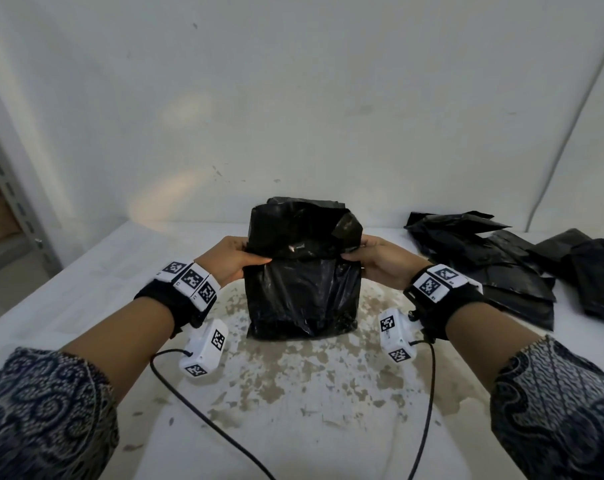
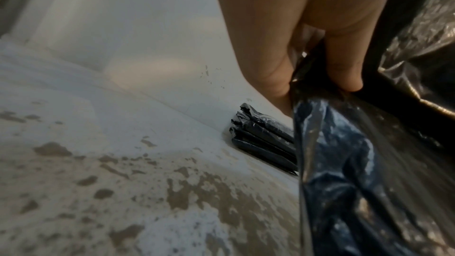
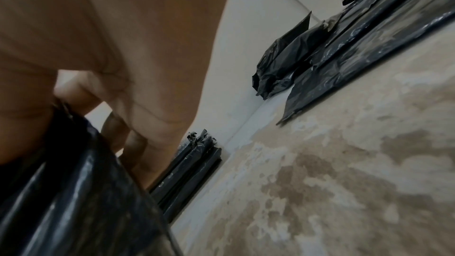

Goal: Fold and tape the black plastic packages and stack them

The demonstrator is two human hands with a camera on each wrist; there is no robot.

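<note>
A black plastic package stands on the worn white table in the middle of the head view, its top flap raised and partly bent forward. My left hand pinches its left edge at the fold line, thumb in front. My right hand pinches the right edge the same way. In the left wrist view my fingers clamp the shiny black plastic. In the right wrist view the package fills the lower left under my hand. A stack of folded black packages lies against the back wall behind it.
A loose pile of flat black packages spreads over the table's right side, also shown in the right wrist view. The stack of folded packages sits by the wall. Cables trail over the near table. A metal shelf stands at left.
</note>
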